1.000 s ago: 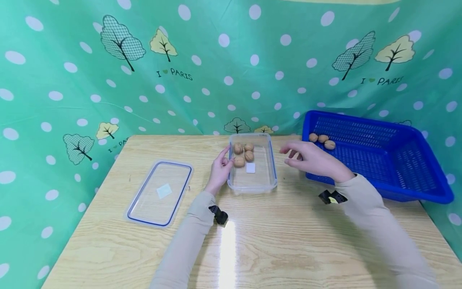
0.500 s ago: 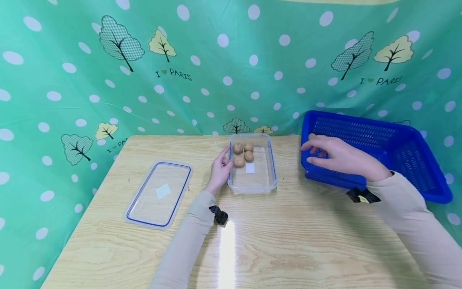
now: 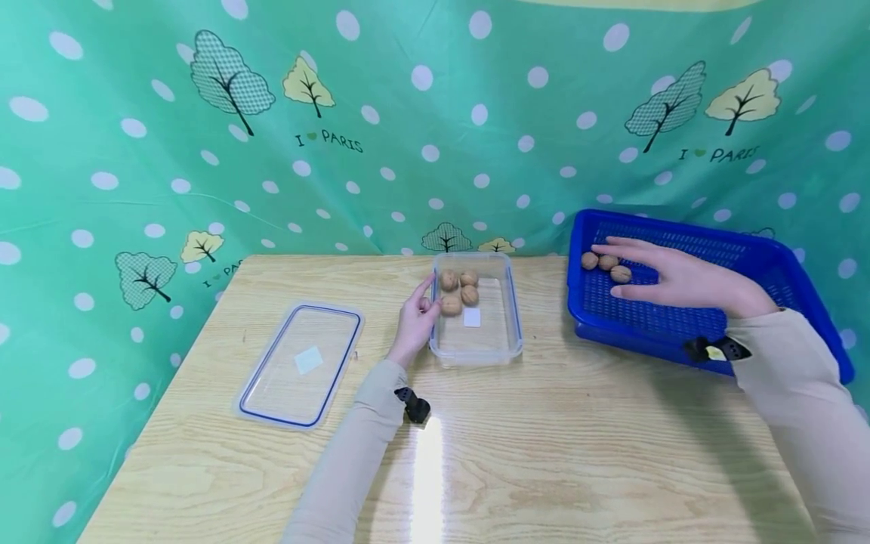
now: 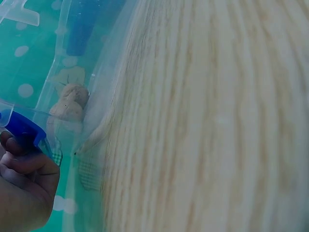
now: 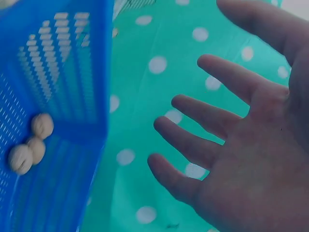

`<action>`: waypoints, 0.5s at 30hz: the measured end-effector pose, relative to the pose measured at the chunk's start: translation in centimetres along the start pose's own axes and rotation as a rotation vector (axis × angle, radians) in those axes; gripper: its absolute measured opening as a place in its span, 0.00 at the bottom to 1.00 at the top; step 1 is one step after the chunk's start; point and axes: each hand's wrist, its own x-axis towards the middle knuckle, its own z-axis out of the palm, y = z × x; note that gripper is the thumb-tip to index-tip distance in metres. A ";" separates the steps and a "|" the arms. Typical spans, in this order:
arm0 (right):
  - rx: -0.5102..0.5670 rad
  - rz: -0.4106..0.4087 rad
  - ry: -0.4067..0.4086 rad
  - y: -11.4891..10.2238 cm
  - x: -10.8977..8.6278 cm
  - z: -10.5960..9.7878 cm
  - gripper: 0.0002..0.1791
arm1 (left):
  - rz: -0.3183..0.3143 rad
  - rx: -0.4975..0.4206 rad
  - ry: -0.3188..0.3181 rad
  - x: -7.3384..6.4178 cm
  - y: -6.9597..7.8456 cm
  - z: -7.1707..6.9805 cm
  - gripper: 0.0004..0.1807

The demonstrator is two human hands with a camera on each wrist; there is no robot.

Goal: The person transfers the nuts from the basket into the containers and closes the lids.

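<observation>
A clear plastic food container (image 3: 510, 332) with blue trim stands on the table, several walnuts (image 3: 469, 295) inside it near its far left corner. My left hand (image 3: 413, 325) grips the container's left wall between thumb and curled fingers; the left wrist view shows the fingers against its edge. Over the blue plastic basket (image 3: 628, 340) on the right hovers my right hand (image 3: 693, 279), fingers spread and holding nothing. Three walnuts (image 3: 621, 274) lie together in the basket's far left corner, just beyond its fingertips. The right wrist view confirms the open palm (image 5: 260, 164).
A clear lid (image 3: 279, 385) with a blue seal lies flat on the wooden table (image 3: 530, 453), left of the container. A green dotted cloth (image 3: 408, 113) hangs behind the table's far edge, close to the container and basket.
My right hand has moved right, from beside the container to above the basket, and its fingers have spread. The left hand and container have stayed put.
</observation>
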 end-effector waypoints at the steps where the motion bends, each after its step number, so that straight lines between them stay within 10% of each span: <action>1: 0.004 0.024 -0.015 0.4 0.1 -0.2 0.38 | -0.003 -0.004 0.002 0.0 0.0 0.0 0.30; 15: 0.077 0.198 -0.061 5.7 1.5 -1.0 0.42 | -0.005 0.006 0.006 0.0 -0.1 0.1 0.30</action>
